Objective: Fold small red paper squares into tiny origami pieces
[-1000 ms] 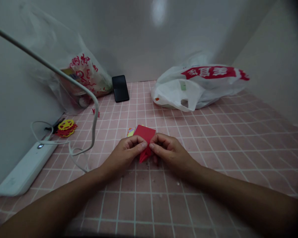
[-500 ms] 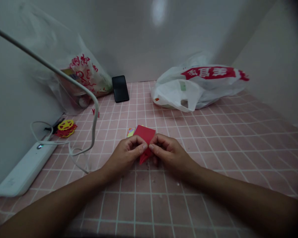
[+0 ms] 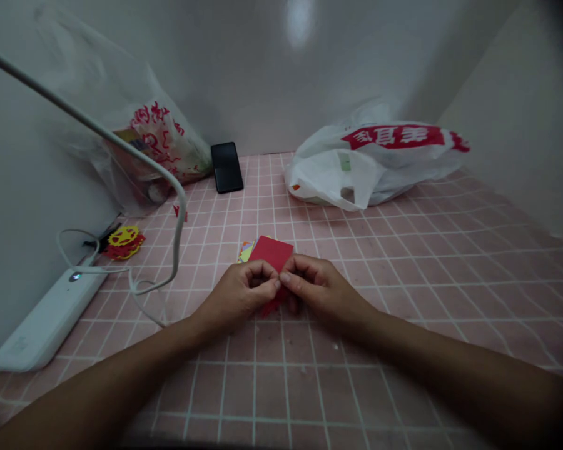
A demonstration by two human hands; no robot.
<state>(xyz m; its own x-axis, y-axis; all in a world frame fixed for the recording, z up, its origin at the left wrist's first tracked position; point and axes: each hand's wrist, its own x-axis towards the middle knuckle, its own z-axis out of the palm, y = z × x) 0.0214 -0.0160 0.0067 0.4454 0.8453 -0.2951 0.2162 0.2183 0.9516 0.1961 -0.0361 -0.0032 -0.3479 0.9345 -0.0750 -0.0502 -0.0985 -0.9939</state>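
Note:
My left hand and my right hand meet at the middle of the table, thumbs and forefingers pinched almost tip to tip. Between them is a piece of folded red paper, its lower part showing below the fingertips and the rest covered by them. Just beyond, a flat red sheet lies on top of several coloured sheets. The fingers hide where the folded piece ends and the flat sheet begins.
A white power bank with a cable lies at left, near yellow and red cut-outs. Behind are a black phone, a clear plastic bag and a white plastic bag. A grid-patterned cloth covers the table.
The pointed lower end of the folded red paper has tilted and now looks less distinct under my fingers. Both hands have shifted only slightly; the surroundings are the same.

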